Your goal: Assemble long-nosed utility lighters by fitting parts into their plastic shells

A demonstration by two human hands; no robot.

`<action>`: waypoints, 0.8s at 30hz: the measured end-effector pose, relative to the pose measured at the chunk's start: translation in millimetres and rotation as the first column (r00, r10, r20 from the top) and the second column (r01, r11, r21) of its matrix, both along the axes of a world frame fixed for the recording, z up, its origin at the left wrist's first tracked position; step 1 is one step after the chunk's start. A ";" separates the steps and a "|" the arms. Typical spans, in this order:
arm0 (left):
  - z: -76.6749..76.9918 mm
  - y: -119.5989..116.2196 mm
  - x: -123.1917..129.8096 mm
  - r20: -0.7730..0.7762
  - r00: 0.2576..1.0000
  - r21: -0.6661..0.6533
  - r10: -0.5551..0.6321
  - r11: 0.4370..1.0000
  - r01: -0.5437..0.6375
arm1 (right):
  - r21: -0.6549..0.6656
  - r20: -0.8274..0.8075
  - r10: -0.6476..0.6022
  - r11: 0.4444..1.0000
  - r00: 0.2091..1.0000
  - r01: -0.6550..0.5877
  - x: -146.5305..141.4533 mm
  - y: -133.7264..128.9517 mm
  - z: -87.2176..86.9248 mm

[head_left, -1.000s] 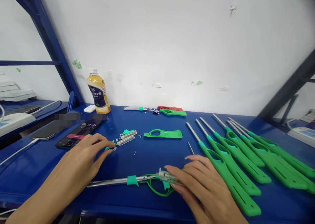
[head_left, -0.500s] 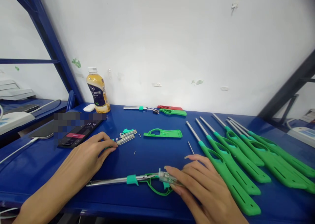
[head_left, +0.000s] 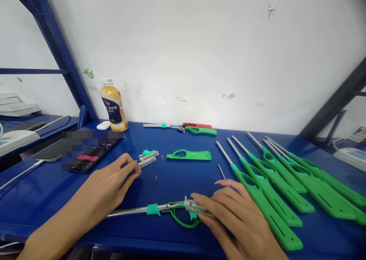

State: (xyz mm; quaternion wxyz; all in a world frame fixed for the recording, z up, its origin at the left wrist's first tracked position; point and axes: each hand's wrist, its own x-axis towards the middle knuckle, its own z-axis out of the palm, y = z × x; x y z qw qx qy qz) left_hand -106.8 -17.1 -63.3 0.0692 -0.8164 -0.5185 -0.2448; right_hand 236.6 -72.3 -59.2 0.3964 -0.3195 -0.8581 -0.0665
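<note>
My right hand [head_left: 233, 218] pinches a clear plastic lighter fuel tank [head_left: 193, 205] over the handle end of an opened gas lighter [head_left: 184, 218], with a metal tube and a teal collar [head_left: 153, 209]. My left hand [head_left: 114, 178] has its thumb and fingers pinched together; what they hold, if anything, is hidden. Just beyond its fingertips lie clear fuel tanks [head_left: 148, 161] with teal trigger pieces [head_left: 147, 152]. A loose green handle half [head_left: 191, 155] rests farther back. Near my right fingers, a thin metal screwdriver shaft or rod [head_left: 220, 170] shows, its other end hidden.
Several green-handled lighters [head_left: 274, 176] lie in a row at the right. Small screws [head_left: 156, 177] lie mid-table. At the back are red [head_left: 197, 125] and green handle parts and a metal tube [head_left: 154, 125]. Phones [head_left: 91, 157] and a drink bottle [head_left: 114, 107] stand left, before the wall.
My left hand has shifted slightly right and towards me, covering more of the metal tube's end. The right hand stays where it was, still holding the fuel tank.
</note>
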 end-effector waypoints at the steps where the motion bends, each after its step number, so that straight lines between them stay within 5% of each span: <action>1: 0.8 -1.1 0.6 -0.014 1.000 -0.013 -0.012 1.000 0.012 | -0.003 -0.008 -0.003 1.000 1.000 0.003 -0.2 0.1 -0.2; 24: -4.0 2.3 -10.8 -0.032 0.999 -0.124 0.017 0.992 -0.021 | 0.005 -0.045 0.029 1.000 0.999 -0.029 0.0 1.3 -1.5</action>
